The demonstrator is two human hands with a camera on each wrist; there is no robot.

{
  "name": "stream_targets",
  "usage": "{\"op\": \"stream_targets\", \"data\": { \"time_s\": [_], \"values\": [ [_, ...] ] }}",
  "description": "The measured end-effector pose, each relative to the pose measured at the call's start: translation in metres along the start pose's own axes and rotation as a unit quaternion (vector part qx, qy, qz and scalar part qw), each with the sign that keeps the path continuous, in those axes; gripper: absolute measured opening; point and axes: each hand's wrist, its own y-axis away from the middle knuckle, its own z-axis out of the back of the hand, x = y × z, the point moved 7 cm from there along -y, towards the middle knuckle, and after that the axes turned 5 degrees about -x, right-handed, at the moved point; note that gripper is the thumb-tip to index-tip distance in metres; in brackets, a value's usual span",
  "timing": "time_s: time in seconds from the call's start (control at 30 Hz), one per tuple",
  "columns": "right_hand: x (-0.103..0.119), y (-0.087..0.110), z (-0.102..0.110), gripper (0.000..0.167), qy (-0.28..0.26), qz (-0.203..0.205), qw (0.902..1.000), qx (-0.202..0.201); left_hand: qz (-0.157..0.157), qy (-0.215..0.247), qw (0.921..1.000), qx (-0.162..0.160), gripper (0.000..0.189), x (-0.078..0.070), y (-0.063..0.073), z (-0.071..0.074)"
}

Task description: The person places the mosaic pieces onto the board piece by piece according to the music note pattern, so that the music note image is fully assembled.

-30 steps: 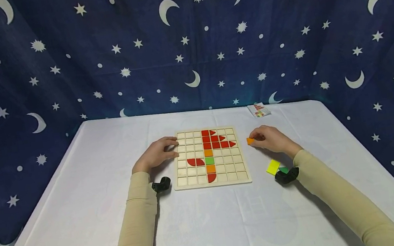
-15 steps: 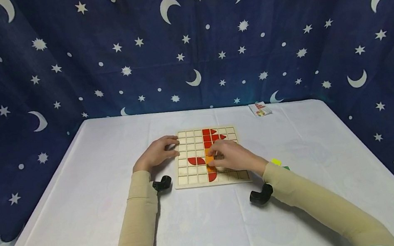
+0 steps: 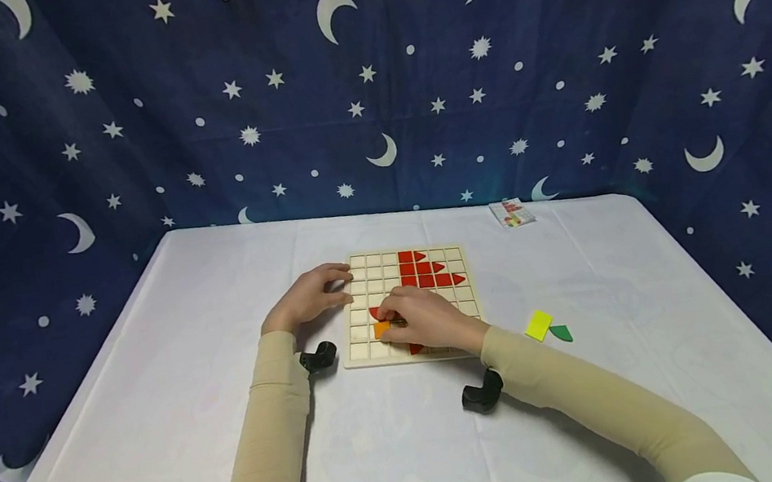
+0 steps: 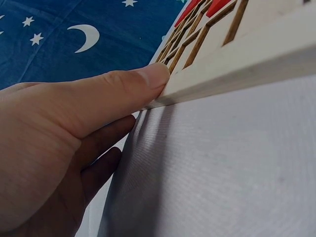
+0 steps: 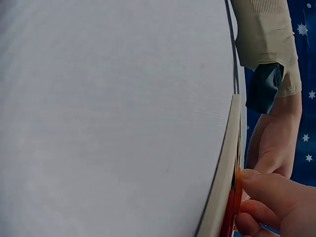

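Observation:
In the head view, my right hand (image 3: 434, 321) pinches an orange square tile (image 3: 381, 330) over the lower left part of a wooden grid board (image 3: 361, 286). Thumb and fingertips hold the tile's edge, and the right wrist view shows the orange tile (image 5: 238, 191) close over the board. Rows of red pieces (image 3: 426, 280) fill cells at the upper middle, some ending in points. A red curved piece (image 3: 375, 312) shows just above the orange tile; the hand covers other cells. At the board's left edge rests my left hand (image 3: 307, 297), its thumb (image 4: 155, 75) touching the rim.
Right of the board lie a yellow tile (image 3: 539, 325) and a green leaf-shaped piece (image 3: 561, 333). A small printed card (image 3: 512, 212) with a red pattern lies near the far edge of the white-covered table (image 3: 401, 453). A dark starry cloth (image 3: 258, 69) hangs behind.
My right hand has carried the orange tile leftward from beside the board to over its lower left cells. The left hand stays at the board's left edge.

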Motion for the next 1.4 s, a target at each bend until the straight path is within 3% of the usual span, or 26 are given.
{"op": "stream_targets", "data": {
  "time_s": [0.4,0.77,0.97,1.13,1.4],
  "values": [
    [0.006,-0.003,-0.002,0.023,0.027,0.01,0.9996,0.003,-0.027,-0.001,0.9995,-0.014,0.045,-0.004,0.002,0.0],
    [0.009,-0.003,-0.002,0.022,0.019,0.005,0.9998,0.003,-0.012,-0.005,0.9999,-0.003,0.046,-0.002,0.0,-0.002],
    [0.002,0.001,0.004,0.024,-0.015,-0.024,0.9996,0.001,-0.01,-0.006,0.9999,-0.002,0.047,-0.003,0.001,0.0],
    [-0.02,0.019,0.021,0.026,-0.04,-0.05,0.9978,-0.018,-0.003,-0.004,1.0,-0.004,0.047,-0.002,0.001,0.0],
    [-0.073,0.071,0.051,0.028,-0.055,-0.124,0.9903,-0.026,-0.009,0.0,0.9999,-0.006,0.045,-0.002,0.0,-0.001]
  ]
}}
